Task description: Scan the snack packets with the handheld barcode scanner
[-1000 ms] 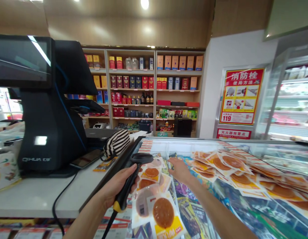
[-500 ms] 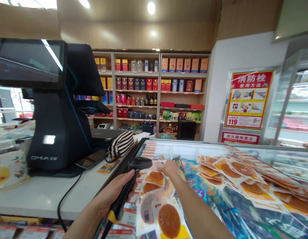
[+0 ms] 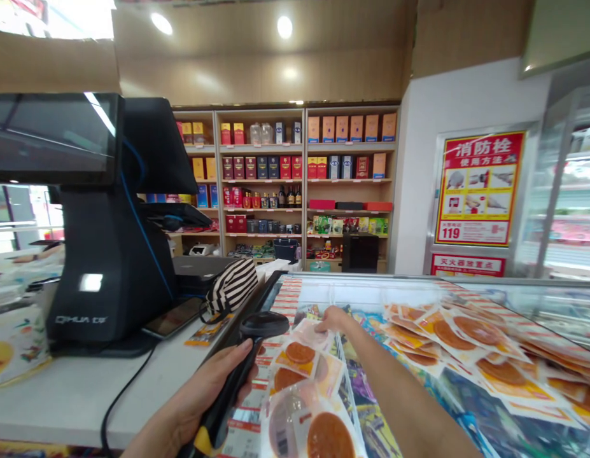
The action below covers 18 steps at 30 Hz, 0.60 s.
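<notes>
My left hand (image 3: 211, 385) is wrapped round the handle of a black handheld barcode scanner (image 3: 265, 325) with a yellow patch low on its grip. The scanner's head is raised beside a row of flat plastic food packets (image 3: 329, 435), each showing a round orange-brown patty. Farther out, my right hand (image 3: 339, 319) pinches the far edge of a pale packet (image 3: 310, 333) at the end of that row. The packets overlap one another along the left side of the glass-sided freezer (image 3: 366, 294); a barcode shows faintly on the nearest.
Right of my arm lies a pile of similar patty packets (image 3: 466, 334) on blue bags. A black register (image 3: 108, 254), a phone (image 3: 173, 320) and a striped pouch (image 3: 236, 284) stand on the white counter (image 3: 79, 397) at left. Shelves of boxed goods (image 3: 261, 168) line the back.
The view has shifted, with shelves and counter sitting slightly lower. My right hand and the pinched packet edge are slightly farther right. The scanner stays in my left hand.
</notes>
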### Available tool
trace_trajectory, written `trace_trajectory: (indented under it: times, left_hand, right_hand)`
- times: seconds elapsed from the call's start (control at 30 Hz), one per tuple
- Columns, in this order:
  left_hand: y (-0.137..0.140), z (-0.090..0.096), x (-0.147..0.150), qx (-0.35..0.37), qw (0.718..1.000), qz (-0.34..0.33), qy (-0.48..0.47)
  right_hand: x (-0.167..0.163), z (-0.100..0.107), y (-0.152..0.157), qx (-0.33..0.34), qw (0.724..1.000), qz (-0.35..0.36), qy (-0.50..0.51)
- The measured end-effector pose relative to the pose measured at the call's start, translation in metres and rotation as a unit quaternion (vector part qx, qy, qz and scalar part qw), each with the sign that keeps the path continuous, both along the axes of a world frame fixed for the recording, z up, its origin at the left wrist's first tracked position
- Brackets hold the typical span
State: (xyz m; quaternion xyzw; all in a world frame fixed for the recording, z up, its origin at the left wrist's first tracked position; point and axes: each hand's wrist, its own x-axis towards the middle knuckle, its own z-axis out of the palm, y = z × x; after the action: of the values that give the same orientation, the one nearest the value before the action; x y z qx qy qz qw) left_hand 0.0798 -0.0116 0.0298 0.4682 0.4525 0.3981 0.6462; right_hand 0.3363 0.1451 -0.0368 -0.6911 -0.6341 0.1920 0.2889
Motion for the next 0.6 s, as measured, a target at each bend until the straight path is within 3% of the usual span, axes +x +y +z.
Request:
trace_trajectory:
  times: [0.13,0.3,0.6]
  left_hand:
    - [-0.001,0.0,0.009,0.002,1.0,-0.012,-0.005]
    - [-0.005,-0.003,0.028,0.029,0.994,-0.102,-0.01]
    - [-0.015,0.006,0.059,0.039,0.982,-0.185,-0.02]
  right_hand:
    - [0.026,-0.009,-0.019,0.029,0.988,-0.052,0.141]
    - [0.058,-0.013,-0.05,0.112,0.947,-0.099,0.284]
    - [0.075,-0.008,-0.07,0.172,0.906,-0.106,0.372]
